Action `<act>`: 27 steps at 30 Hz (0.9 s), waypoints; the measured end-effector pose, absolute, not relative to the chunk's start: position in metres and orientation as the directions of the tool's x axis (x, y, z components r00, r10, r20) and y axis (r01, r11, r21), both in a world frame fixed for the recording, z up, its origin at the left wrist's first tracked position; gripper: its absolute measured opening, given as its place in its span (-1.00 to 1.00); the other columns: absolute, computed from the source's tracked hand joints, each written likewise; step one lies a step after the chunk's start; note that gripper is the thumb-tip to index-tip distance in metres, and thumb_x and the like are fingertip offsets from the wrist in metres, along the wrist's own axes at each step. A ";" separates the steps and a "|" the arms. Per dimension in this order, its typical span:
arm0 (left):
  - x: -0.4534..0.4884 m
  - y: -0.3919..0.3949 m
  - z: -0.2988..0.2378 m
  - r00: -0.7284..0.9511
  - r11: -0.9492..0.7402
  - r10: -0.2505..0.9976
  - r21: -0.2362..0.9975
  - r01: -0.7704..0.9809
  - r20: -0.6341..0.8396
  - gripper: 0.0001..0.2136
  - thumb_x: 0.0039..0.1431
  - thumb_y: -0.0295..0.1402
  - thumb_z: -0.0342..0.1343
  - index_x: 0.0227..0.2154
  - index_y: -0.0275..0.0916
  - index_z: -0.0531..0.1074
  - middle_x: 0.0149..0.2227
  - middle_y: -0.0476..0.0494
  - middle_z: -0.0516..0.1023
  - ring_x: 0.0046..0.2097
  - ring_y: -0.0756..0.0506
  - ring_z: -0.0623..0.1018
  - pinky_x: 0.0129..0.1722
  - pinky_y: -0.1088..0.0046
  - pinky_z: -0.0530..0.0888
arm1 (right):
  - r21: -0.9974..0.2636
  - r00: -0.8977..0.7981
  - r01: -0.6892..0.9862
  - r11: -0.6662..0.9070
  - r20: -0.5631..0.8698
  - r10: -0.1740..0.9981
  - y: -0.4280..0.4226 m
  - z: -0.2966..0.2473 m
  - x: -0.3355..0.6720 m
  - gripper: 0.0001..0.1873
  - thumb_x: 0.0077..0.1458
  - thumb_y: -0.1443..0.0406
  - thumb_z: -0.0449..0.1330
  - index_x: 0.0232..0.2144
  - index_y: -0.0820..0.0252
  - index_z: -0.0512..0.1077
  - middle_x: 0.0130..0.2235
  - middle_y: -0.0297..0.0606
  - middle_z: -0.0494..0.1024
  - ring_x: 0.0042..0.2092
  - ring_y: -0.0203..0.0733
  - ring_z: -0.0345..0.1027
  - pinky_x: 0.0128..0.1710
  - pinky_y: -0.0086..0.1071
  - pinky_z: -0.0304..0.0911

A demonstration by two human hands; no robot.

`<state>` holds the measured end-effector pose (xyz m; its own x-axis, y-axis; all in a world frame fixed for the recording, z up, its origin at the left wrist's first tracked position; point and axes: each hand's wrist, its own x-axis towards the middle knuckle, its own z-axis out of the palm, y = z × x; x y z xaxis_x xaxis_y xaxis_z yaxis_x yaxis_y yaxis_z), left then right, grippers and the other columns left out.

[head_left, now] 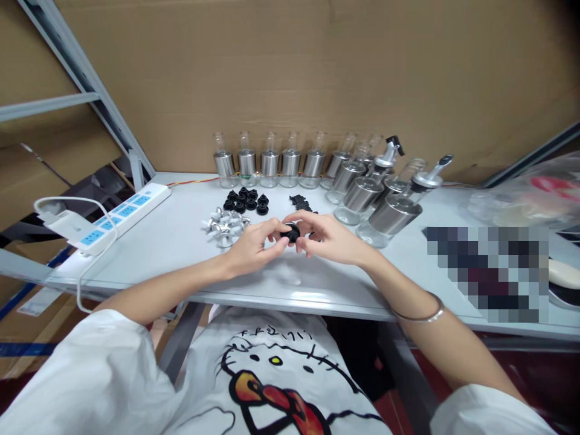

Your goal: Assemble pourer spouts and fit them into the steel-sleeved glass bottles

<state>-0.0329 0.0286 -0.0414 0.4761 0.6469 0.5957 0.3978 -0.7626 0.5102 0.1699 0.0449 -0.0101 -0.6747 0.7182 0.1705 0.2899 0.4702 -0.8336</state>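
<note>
Table [181,226], black piece [293,234] between grips [259,244] [333,238]

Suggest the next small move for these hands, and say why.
Probably steady the black piece with the left hand while the right hand adjusts it. Both hands' fingertips already meet around it above the table, while the silvery parts lie loose beside the left hand.

cardboard wall [272,66], grey table [176,235], seemingly reddish floor [395,414]
</note>
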 end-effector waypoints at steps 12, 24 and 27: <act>-0.032 0.026 -0.038 0.470 -0.690 0.713 0.640 0.339 0.520 -0.82 0.17 -0.32 0.02 -0.16 -0.18 0.28 -0.43 0.06 0.42 -0.45 0.06 0.44 -0.39 0.53 0.38 | -0.740 -0.644 0.332 0.585 0.275 0.714 0.044 -0.006 0.169 -0.74 -0.02 0.31 0.13 -0.20 0.21 0.37 -0.51 -0.39 0.41 -0.47 -0.35 0.23 -0.51 -0.50 0.17; -0.034 0.026 -0.033 0.517 -0.633 0.732 0.723 0.277 0.443 -0.76 0.16 -0.33 0.00 -0.11 -0.18 0.21 -0.45 0.08 0.40 -0.46 0.05 0.42 -0.38 0.51 0.36 | -0.724 -0.664 0.336 0.602 0.271 0.697 0.043 -0.007 0.167 -0.74 -0.03 0.29 0.11 -0.21 0.21 0.36 -0.51 -0.40 0.40 -0.49 -0.36 0.22 -0.52 -0.50 0.12; -0.035 0.028 -0.033 0.526 -0.646 0.721 0.711 0.277 0.450 -0.76 0.16 -0.33 0.00 -0.10 -0.18 0.22 -0.45 0.08 0.41 -0.45 0.05 0.43 -0.34 0.49 0.38 | -0.725 -0.658 0.351 0.593 0.260 0.707 0.042 -0.006 0.166 -0.75 -0.03 0.29 0.11 -0.23 0.20 0.35 -0.52 -0.41 0.40 -0.50 -0.36 0.21 -0.50 -0.49 0.12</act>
<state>-0.0347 0.0277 -0.0334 0.5259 0.7215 0.4504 0.2774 -0.6461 0.7110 0.1664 0.0419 -0.0059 -0.6577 0.7071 0.2595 0.3510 0.5926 -0.7250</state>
